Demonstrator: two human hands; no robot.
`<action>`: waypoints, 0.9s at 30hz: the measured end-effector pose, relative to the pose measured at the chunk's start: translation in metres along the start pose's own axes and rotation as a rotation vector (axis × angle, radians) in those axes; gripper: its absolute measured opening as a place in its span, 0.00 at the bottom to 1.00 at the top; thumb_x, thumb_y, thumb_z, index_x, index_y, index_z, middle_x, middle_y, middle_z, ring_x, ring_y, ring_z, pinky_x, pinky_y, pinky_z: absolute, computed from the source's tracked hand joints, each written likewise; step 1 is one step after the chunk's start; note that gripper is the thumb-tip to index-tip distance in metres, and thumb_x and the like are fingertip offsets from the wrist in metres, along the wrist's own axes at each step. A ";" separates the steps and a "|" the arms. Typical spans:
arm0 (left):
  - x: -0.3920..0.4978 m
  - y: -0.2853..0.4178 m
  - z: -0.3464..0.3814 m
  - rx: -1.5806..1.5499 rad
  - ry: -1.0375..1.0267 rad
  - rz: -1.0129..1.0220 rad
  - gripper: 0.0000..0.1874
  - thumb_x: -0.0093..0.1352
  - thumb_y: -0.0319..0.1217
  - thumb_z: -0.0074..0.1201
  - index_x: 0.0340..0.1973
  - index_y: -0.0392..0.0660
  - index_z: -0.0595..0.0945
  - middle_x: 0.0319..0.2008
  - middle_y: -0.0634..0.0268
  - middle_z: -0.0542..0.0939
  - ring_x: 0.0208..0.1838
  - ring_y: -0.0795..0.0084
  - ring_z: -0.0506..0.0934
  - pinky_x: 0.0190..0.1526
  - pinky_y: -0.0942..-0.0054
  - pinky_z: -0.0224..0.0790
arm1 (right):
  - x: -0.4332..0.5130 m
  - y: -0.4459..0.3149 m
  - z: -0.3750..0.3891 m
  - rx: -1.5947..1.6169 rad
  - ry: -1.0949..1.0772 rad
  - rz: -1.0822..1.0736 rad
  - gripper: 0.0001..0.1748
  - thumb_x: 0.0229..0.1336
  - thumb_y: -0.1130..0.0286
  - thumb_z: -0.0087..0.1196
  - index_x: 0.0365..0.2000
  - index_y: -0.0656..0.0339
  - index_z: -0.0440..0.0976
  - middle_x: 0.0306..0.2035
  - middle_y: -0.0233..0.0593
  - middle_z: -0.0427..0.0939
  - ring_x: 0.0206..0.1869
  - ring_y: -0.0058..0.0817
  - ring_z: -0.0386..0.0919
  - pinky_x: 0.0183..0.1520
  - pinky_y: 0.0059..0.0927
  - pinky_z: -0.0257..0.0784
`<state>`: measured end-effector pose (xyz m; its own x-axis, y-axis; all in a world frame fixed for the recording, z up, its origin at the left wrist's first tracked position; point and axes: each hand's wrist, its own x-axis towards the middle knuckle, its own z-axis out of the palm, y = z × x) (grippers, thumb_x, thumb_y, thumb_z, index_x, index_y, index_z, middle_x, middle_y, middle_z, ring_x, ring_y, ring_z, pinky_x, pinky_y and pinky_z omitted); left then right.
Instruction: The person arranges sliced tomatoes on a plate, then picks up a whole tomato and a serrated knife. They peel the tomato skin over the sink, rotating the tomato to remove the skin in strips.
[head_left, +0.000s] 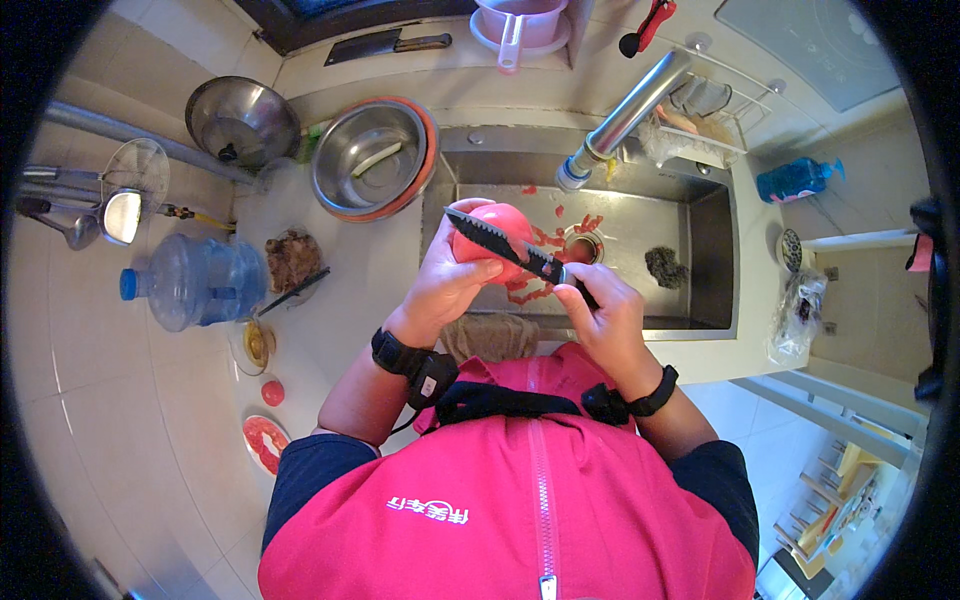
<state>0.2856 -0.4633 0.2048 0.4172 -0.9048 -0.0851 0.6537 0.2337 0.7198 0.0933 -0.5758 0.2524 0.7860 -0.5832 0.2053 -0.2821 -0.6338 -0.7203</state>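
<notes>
Over the left part of the steel sink (630, 225), my left hand (439, 285) holds a large peeled-looking red tomato (511, 219), its thumb pressed on the near side. My right hand (611, 304) grips the dark handle of a black knife (517, 253) with a serrated spine. The blade lies slantwise across the tomato and hides part of it; whether its edge is in the flesh is unclear. Below, strips of red peel (551, 240) are scattered around the sink drain (583, 249).
A chrome faucet (630, 105) reaches over the sink, where a steel scourer (666, 267) lies. A brown cloth (487, 336) drapes the front rim. Leftward stand stacked basins (326, 180), a water jug (184, 281) and a bowl of brown food (291, 259). A cleaver (364, 49) rests behind.
</notes>
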 end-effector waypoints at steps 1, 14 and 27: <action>0.000 0.001 0.002 0.029 -0.011 -0.019 0.44 0.54 0.27 0.74 0.62 0.43 0.64 0.54 0.56 0.77 0.57 0.58 0.79 0.62 0.55 0.73 | 0.002 -0.001 0.004 0.024 0.026 -0.022 0.15 0.62 0.57 0.61 0.39 0.59 0.79 0.30 0.44 0.79 0.33 0.45 0.80 0.34 0.39 0.73; -0.001 0.004 0.004 0.198 -0.018 -0.024 0.49 0.49 0.32 0.79 0.63 0.44 0.66 0.55 0.62 0.75 0.59 0.65 0.77 0.61 0.63 0.71 | 0.002 0.004 0.003 0.136 0.007 0.010 0.15 0.64 0.59 0.60 0.41 0.60 0.80 0.33 0.47 0.80 0.35 0.46 0.81 0.38 0.39 0.74; -0.003 0.013 0.004 0.384 -0.039 0.065 0.42 0.52 0.24 0.74 0.61 0.46 0.69 0.53 0.65 0.74 0.58 0.72 0.74 0.60 0.68 0.70 | -0.011 0.019 -0.011 0.208 -0.024 0.176 0.16 0.66 0.59 0.60 0.43 0.63 0.80 0.38 0.47 0.83 0.39 0.41 0.83 0.43 0.34 0.75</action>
<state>0.2906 -0.4586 0.2175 0.4211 -0.9070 -0.0097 0.3398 0.1479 0.9288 0.0730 -0.5866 0.2441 0.7485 -0.6611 0.0512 -0.2982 -0.4045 -0.8645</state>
